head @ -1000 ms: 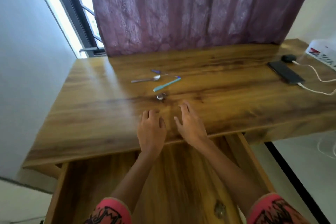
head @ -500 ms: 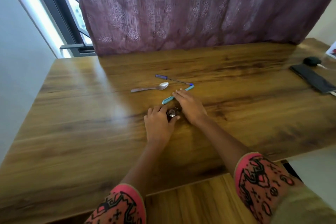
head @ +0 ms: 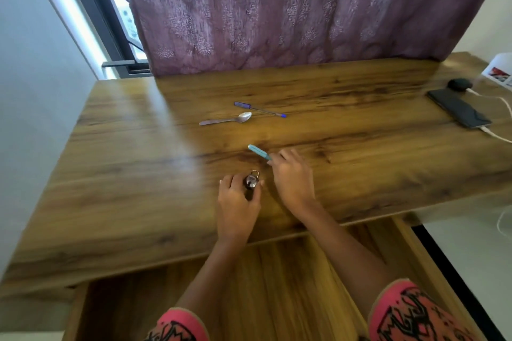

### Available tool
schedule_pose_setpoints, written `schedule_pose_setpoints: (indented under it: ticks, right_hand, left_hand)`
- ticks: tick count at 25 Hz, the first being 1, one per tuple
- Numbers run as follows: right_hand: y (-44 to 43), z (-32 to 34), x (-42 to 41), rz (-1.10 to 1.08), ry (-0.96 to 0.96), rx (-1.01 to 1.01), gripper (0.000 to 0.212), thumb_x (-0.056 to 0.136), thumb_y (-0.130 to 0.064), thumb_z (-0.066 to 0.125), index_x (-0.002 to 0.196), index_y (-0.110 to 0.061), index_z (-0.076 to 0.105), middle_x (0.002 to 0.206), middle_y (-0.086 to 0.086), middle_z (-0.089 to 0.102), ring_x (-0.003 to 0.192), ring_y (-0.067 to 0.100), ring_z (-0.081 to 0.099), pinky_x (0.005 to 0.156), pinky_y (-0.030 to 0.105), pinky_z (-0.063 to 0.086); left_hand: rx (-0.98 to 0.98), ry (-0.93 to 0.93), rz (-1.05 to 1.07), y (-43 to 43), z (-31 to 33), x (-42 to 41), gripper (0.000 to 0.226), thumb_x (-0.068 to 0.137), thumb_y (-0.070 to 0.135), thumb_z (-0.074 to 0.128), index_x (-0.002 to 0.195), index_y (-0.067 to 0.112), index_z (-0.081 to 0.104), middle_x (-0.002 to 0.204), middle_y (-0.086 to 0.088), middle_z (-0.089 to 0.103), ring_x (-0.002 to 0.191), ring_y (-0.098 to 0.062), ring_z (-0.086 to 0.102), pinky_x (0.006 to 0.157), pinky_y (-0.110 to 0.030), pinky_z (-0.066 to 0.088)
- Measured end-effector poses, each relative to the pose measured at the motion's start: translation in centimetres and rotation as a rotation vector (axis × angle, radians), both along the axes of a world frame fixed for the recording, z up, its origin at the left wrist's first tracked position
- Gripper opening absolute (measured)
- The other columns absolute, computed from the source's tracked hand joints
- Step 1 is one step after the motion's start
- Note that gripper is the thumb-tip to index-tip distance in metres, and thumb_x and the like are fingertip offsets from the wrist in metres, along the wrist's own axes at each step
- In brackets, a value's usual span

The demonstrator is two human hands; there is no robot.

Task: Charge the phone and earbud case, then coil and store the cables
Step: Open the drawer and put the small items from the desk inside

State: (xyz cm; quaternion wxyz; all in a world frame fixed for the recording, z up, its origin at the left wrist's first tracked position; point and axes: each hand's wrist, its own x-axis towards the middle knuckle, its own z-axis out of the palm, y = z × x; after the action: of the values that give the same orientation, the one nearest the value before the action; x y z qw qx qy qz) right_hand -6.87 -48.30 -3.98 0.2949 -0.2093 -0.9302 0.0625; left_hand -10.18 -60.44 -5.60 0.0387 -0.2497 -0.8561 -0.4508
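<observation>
Mid-frame, near the front edge of the desk, I see the left hand with its fingers curled round a small padlock. The right hand pinches one end of a teal pen, whose free end points toward the upper left. The task's things lie at the right edge of the frame. The phone is flat on the desk with a white lead at its near end, and the earbud case sits just beyond it with a second lead. Both cables run off the right border, so I cannot tell what feeds them. A spoon and a blue pen lie above centre, well apart from the charging things. An open drawer fills the bottom of the frame. The risks, as I judge them, follow. Both hands are full of clutter, so a reach to the right could snag a lead and drag the phone or case toward the desk's edge. The padlock looks smooth and heavy for its size and could slip from the left hand. Loose items dropped in the drawer could tangle with coiled cables stored there. Pulling a plug out by its cord would strain the connector.
</observation>
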Motion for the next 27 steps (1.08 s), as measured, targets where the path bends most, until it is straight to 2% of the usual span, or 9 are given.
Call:
schedule_pose_setpoints:
  ticks: [2, 4, 5, 8, 11, 13, 16, 23, 27]
  right_hand:
    - [-1.8, 0.9, 2.5, -0.057, 0.032, -0.137, 0.009, 0.078, -0.009, 0.071, 0.086, -0.007, 0.071, 0.077, 0.006, 0.063, 0.076, 0.024, 0.061, 0.059, 0.031, 0.048]
    - [-4.1, 1.9, 6.3, -0.101, -0.006, -0.409, 0.019, 0.089, -0.017, 0.059, 0.103, -0.009, 0.069, 0.093, 0.007, 0.065, 0.089, 0.023, 0.059, 0.073, 0.033, 0.047]
    - [-5.3, 2.2, 8.3, -0.109, 0.006, -0.493, 0.022, 0.09, -0.019, 0.058, 0.107, -0.01, 0.068, 0.097, 0.006, 0.066, 0.091, 0.02, 0.059, 0.076, 0.029, 0.046]
    - [-9.3, 1.9, 14.5, -0.124, 0.087, -0.636, 0.021, 0.087, -0.021, 0.063, 0.104, -0.011, 0.07, 0.095, 0.0, 0.068, 0.082, 0.007, 0.056, 0.067, 0.009, 0.034]
    - [-11.7, -1.1, 19.1, -0.18, -0.067, -0.782, 0.022, 0.087, -0.026, 0.063, 0.106, -0.015, 0.067, 0.094, -0.004, 0.067, 0.072, -0.002, 0.054, 0.054, 0.003, 0.034]
    - [-12.3, -3.8, 21.1, -0.226, -0.242, -0.817, 0.024, 0.087, -0.027, 0.062, 0.108, -0.016, 0.065, 0.095, -0.004, 0.068, 0.067, -0.004, 0.053, 0.05, 0.005, 0.037]
    - [-12.4, -7.0, 22.2, -0.264, -0.421, -0.8, 0.026, 0.087, -0.028, 0.063, 0.108, -0.015, 0.065, 0.097, -0.002, 0.068, 0.077, 0.004, 0.06, 0.061, 0.012, 0.045]
    - [-12.8, -8.8, 21.5, -0.238, -0.533, -0.748, 0.021, 0.087, -0.025, 0.062, 0.102, -0.011, 0.065, 0.096, 0.002, 0.068, 0.083, 0.011, 0.064, 0.069, 0.022, 0.053]
    - [-12.9, -7.8, 21.7, -0.203, -0.493, -0.718, 0.019, 0.09, -0.032, 0.058, 0.097, -0.015, 0.063, 0.082, -0.003, 0.063, 0.065, 0.004, 0.057, 0.05, 0.012, 0.038]
  left_hand:
    - [0.021, -0.008, -0.028, -1.6, 0.3, 2.7, 0.031, 0.081, 0.028, 0.069, 0.105, 0.01, 0.064, 0.094, -0.003, 0.061, 0.077, -0.019, 0.06, 0.071, -0.027, 0.05]
    - [0.078, -0.034, 0.003, -3.7, 0.8, 6.2, 0.031, 0.08, 0.027, 0.07, 0.107, 0.011, 0.065, 0.096, 0.003, 0.059, 0.073, -0.009, 0.057, 0.068, -0.012, 0.044]
    - [0.099, -0.037, 0.027, -4.8, 0.8, 8.1, 0.031, 0.08, 0.027, 0.071, 0.106, 0.011, 0.065, 0.095, 0.004, 0.058, 0.074, -0.007, 0.056, 0.07, -0.012, 0.044]
    - [0.073, 0.065, 0.057, -8.2, -1.0, 13.0, 0.03, 0.078, 0.032, 0.07, 0.103, 0.014, 0.065, 0.095, 0.008, 0.061, 0.085, -0.005, 0.053, 0.079, -0.027, 0.044]
    - [-0.086, 0.096, 0.066, -10.8, -3.7, 16.4, 0.027, 0.074, 0.028, 0.075, 0.097, 0.017, 0.067, 0.09, 0.007, 0.066, 0.085, -0.005, 0.052, 0.077, -0.028, 0.037]
    - [-0.247, 0.023, 0.048, -12.0, -5.2, 17.8, 0.021, 0.074, 0.025, 0.075, 0.092, 0.016, 0.069, 0.085, 0.003, 0.067, 0.081, -0.013, 0.057, 0.07, -0.027, 0.035]
    - [-0.404, -0.158, 0.025, -12.5, -7.4, 18.9, 0.022, 0.079, 0.023, 0.069, 0.098, 0.012, 0.07, 0.095, -0.004, 0.067, 0.088, -0.019, 0.058, 0.068, -0.024, 0.041]
    - [-0.445, -0.255, 0.082, -11.9, -8.4, 19.2, 0.029, 0.083, 0.022, 0.066, 0.11, 0.012, 0.065, 0.11, -0.002, 0.062, 0.097, -0.017, 0.058, 0.075, -0.027, 0.049]
    - [-0.461, -0.213, 0.066, -12.3, -7.7, 19.5, 0.051, 0.079, 0.035, 0.069, 0.124, 0.016, 0.055, 0.123, 0.0, 0.057, 0.108, -0.015, 0.056, 0.081, -0.026, 0.051]
